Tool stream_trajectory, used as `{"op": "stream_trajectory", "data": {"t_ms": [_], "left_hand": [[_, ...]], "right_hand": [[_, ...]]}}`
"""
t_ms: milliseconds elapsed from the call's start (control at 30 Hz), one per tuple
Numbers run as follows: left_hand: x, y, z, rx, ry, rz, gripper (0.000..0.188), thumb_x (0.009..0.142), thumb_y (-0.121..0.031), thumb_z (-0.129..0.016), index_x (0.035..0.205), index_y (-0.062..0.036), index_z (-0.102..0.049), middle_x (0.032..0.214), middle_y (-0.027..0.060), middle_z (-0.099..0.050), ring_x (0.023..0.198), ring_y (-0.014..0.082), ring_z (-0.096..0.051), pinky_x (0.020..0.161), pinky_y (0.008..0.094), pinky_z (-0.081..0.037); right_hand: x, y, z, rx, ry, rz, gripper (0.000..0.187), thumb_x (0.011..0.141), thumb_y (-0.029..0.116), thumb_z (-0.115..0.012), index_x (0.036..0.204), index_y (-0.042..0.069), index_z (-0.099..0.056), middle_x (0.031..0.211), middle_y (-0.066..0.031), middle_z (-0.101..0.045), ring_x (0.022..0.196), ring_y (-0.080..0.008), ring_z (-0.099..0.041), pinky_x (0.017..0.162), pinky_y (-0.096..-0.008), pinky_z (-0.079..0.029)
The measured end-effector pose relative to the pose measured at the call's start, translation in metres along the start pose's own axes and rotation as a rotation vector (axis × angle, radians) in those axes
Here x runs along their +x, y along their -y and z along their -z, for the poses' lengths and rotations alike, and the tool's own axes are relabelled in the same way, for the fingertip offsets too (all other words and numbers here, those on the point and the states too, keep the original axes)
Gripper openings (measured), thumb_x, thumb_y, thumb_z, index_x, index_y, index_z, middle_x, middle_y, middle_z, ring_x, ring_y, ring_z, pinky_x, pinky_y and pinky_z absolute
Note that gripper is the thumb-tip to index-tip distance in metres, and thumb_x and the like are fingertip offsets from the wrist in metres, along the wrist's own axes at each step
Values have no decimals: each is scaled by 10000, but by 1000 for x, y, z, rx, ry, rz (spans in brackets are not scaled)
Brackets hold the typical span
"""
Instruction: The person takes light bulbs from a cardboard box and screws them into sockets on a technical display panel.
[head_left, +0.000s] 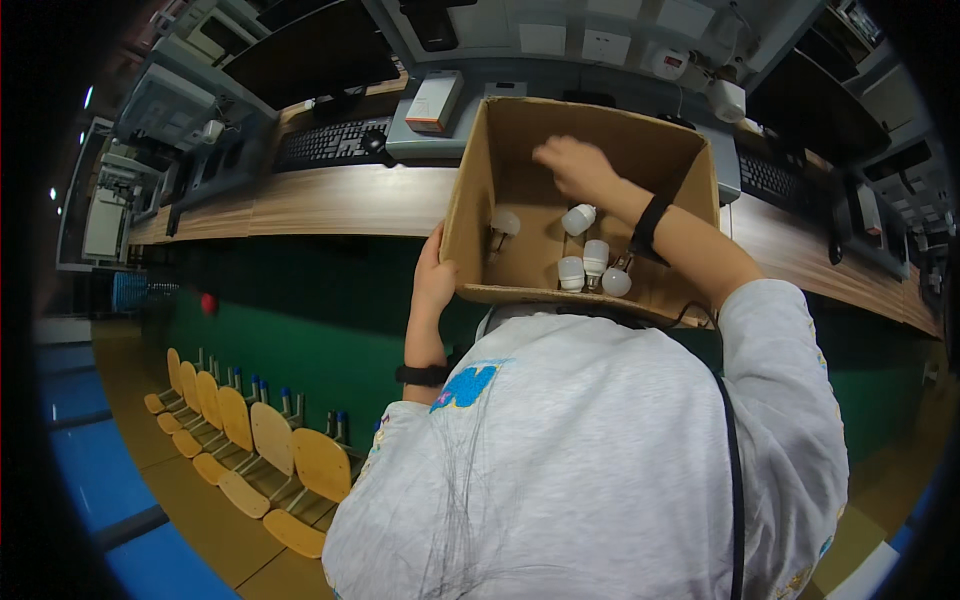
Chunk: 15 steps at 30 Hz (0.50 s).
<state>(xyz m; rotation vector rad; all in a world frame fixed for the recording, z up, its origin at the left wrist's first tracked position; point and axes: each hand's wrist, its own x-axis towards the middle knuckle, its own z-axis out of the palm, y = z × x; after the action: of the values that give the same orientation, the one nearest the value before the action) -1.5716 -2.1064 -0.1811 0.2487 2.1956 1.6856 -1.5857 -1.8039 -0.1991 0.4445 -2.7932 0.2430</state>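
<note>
An open cardboard box (468, 240) stands in front of me at the table's near edge. My left hand (433, 278) grips its left wall from outside, the fingers partly hidden. My right hand (580, 168) reaches inside, near the far wall, with its fingers curled together; whatever they may hold is hidden. Below that hand, a white light bulb (579, 219) lies tilted on the box floor. Nearer the front wall lie a cylindrical bulb (595, 258), a shorter bulb (571, 274) and a round bulb (617, 283). By the left wall is another round bulb (505, 223).
Behind the box runs a grey raised ledge with a small white-and-orange carton (434, 102). A keyboard (330, 147), a mouse (374, 142) and a monitor (312, 55) are at the left. Another keyboard (768, 178) is at the right. Wooden chairs (322, 463) line the lower left.
</note>
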Motion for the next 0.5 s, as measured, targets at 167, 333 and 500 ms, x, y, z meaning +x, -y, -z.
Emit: {"op": "stream_trajectory", "data": {"t_ms": [167,333,500], "left_hand": [[-4,10,1,-14,17,5,666,658,50,-404,1323,0,-412,1291,178,-482,1223,264,-437,1017,303,-315],[0,21,1,47,-26,-48,688,657,55,-429,1341,-21,-403,1243,157,-526,1134,221,-503,928,272,-386],[17,25,1,65,-26,-51,680,664,53,-414,1340,-15,-401,1253,162,-519,1139,226,-500,935,276,-382]], "right_hand": [[-66,6,-83,-226,742,236,315,755,162,-619,1067,200,-643,1032,-54,-602,972,-271,-555,730,-348,-529],[-40,8,-39,-60,759,-5,391,713,220,-650,1101,181,-614,1054,-134,-566,945,-325,-582,767,-415,-505],[36,-22,100,481,602,-119,452,792,380,-625,1104,56,-580,1037,-151,-625,954,-299,-595,825,-372,-474]]}}
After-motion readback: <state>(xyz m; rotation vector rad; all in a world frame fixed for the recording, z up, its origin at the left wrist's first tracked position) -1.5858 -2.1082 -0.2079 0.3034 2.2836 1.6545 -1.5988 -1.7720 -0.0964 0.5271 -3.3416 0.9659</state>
